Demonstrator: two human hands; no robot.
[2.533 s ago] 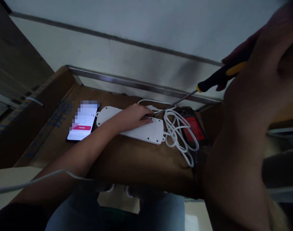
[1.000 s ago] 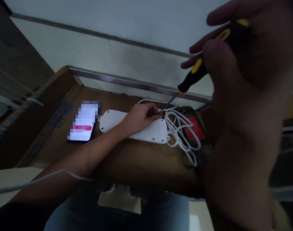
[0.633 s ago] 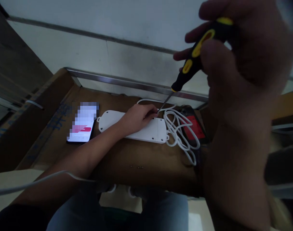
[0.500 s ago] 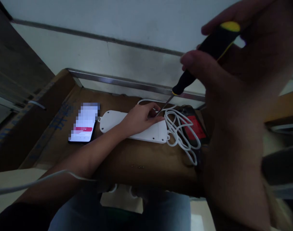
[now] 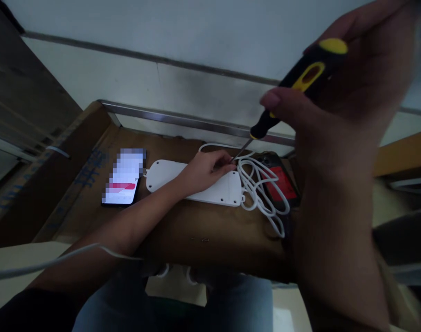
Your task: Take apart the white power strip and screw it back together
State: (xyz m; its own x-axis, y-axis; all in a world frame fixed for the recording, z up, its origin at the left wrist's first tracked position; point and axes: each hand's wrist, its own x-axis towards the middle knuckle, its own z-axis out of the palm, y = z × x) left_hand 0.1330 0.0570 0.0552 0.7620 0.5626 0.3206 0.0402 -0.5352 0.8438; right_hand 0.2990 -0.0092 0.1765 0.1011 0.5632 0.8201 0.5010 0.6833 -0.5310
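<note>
A white power strip [image 5: 215, 196] lies underside up on brown cardboard, with screw holes near its ends. My left hand [image 5: 203, 171] rests over its middle, thumb and index finger drawn together at the screwdriver's tip; whatever they pinch is too small to make out. High on the right, my right hand [image 5: 349, 87] is closed around the black and yellow handle of a screwdriver [image 5: 309, 76]. Its shaft slants down left to the left fingertips. Beside the strip's right end lies its coiled white cord [image 5: 262, 184]. Several tiny screws [image 5: 205, 240] lie nearer to me.
A phone with a lit screen [image 5: 122, 177] lies left of the strip. Behind the cord is a dark object with a red panel [image 5: 279, 182]. A metal rail [image 5: 176, 119] runs along the back, and a cardboard wall [image 5: 58, 161] rises at left. Another white cable [image 5: 58, 263] crosses my left forearm.
My right hand has turned around the screwdriver handle, showing more of its yellow side. The screwdriver tip has shifted slightly up and right, with my left fingertips staying beside it.
</note>
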